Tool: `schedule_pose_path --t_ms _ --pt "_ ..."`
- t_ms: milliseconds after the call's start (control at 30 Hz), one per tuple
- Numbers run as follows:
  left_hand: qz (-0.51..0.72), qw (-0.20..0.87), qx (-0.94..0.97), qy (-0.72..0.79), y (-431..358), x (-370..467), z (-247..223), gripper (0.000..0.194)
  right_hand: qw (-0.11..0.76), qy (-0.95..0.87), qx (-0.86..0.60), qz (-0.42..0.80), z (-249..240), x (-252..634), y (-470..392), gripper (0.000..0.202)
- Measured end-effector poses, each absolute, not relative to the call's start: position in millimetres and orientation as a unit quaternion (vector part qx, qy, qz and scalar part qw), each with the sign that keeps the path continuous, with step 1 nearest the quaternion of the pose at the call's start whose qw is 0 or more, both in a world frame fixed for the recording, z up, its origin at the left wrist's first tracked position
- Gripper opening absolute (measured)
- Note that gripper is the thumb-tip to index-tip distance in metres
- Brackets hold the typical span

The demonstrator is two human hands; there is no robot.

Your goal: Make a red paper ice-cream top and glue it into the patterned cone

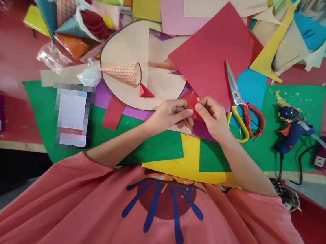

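Between my two hands is a small folded piece of red paper [192, 100]. My left hand [172, 115] pinches it from the left, and the fingertips of my right hand [211, 115] grip its right edge. Just left of them lies a cream paper circle [160, 92] with a dark outlined edge. On that circle rest a small checked paper cone [124, 73] and a little folded red paper triangle [147, 92]. Scissors [238, 101] with red and yellow handles lie open right of my right hand, partly over a large red paper sheet [215, 53].
A blue glue gun [291, 137] with its cord lies at the right on green paper [310, 104]. A phone [71, 116], blurred out, is at the left. Several finished paper cones [46, 6] fill the back left. Paper scraps [294, 47] pile up at the back right.
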State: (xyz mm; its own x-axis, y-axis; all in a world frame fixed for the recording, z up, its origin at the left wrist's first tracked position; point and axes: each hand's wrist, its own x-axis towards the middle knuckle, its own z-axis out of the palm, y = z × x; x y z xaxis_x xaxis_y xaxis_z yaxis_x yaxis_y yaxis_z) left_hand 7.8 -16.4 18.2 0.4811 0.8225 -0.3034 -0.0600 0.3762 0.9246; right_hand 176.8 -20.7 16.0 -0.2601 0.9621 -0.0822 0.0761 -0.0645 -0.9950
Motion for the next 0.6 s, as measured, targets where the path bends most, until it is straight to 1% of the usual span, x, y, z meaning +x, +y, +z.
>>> schedule_pose_path --t_ms 167,333,600 --pt "0.339 0.711 0.452 0.419 -15.5 5.8 16.3 0.047 0.403 -0.533 -0.471 0.576 16.3 177.0 -20.1 0.042" --pt "0.357 0.691 0.487 0.396 -13.0 3.7 18.6 0.044 0.407 -0.5 -0.46 0.61 11.9 177.5 -19.5 0.041" --pt "0.386 0.663 0.498 0.405 -11.6 1.8 17.2 0.043 0.441 -0.472 -0.461 0.608 1.9 181.7 -16.7 0.036"
